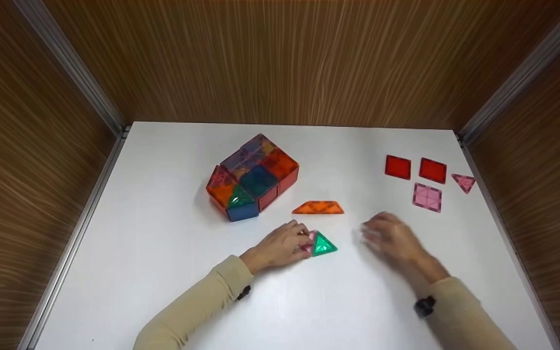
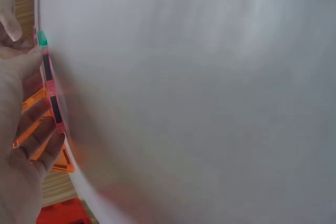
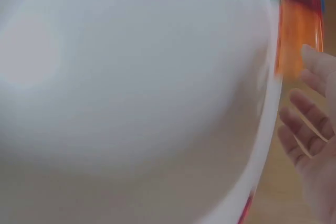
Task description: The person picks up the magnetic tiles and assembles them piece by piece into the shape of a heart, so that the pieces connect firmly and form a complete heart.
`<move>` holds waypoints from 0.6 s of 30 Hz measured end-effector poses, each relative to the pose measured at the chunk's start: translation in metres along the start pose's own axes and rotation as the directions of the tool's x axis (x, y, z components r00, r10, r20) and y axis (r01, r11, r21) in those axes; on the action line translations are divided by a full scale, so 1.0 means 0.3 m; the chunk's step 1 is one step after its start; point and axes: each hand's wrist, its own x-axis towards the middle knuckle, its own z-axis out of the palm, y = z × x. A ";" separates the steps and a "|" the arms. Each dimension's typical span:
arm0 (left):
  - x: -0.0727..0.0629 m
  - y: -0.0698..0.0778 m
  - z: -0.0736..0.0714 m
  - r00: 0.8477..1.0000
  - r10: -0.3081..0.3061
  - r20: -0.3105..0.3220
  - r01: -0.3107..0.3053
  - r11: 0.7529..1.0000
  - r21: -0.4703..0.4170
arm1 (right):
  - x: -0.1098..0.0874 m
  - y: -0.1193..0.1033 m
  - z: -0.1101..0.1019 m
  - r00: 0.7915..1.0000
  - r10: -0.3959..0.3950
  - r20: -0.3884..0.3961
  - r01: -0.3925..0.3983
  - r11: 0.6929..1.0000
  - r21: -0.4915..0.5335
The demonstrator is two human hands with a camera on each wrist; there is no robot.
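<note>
My left hand [image 1: 282,245] grips a pink magnetic tile [image 2: 51,87], fingers on one side and thumb on the other in the left wrist view. Most of that tile is hidden by the fingers in the head view. Against its right side lies a green triangular magnetic tile [image 1: 324,244]. My right hand [image 1: 397,241], blurred, hovers to the right of the green tile with its fingers apart and nothing visible in them. Just beyond the hands, a flat trapezoid of orange tiles [image 1: 319,208] lies on the table.
A low, boxlike build of multicoloured magnetic tiles [image 1: 259,181] stands left of centre on the white table [image 1: 163,272]. Toward the right edge lie two red square tiles [image 1: 398,167], a pink square tile [image 1: 427,197] and a small pink triangle [image 1: 464,182]. Wood-patterned panels surround the table.
</note>
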 end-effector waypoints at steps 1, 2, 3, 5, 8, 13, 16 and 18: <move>0.000 0.002 -0.001 1.000 -0.007 0.011 0.007 1.000 0.001 | -0.011 0.037 -0.035 0.999 0.038 -0.021 -0.038 0.999 -0.005; 0.001 0.003 -0.002 1.000 -0.013 0.021 0.013 1.000 0.004 | -0.020 0.074 -0.070 0.996 0.073 -0.043 -0.074 0.997 -0.011; 0.001 0.004 -0.003 0.999 -0.018 0.030 0.018 1.000 0.009 | -0.028 0.112 -0.105 0.992 0.111 -0.060 -0.112 0.994 -0.014; 0.002 0.007 -0.006 0.999 -0.026 0.045 0.025 1.000 0.009 | -0.037 0.190 -0.173 0.980 0.177 -0.092 -0.181 0.983 -0.030; 0.002 0.007 -0.007 0.998 -0.033 0.060 0.033 0.999 0.008 | -0.046 0.298 -0.261 0.943 0.307 -0.126 -0.316 0.947 -0.062; 0.003 0.005 -0.004 0.997 -0.039 0.069 0.038 0.999 0.020 | -0.041 0.455 -0.352 0.870 0.471 -0.147 -0.483 0.874 -0.058; 0.003 0.004 -0.003 0.996 -0.040 0.077 0.038 0.999 0.027 | -0.034 0.519 -0.370 0.838 0.522 -0.157 -0.532 0.847 -0.023; 0.005 0.004 -0.005 0.996 -0.043 0.084 0.040 0.999 0.030 | -0.024 0.548 -0.375 0.827 0.538 -0.166 -0.547 0.837 -0.011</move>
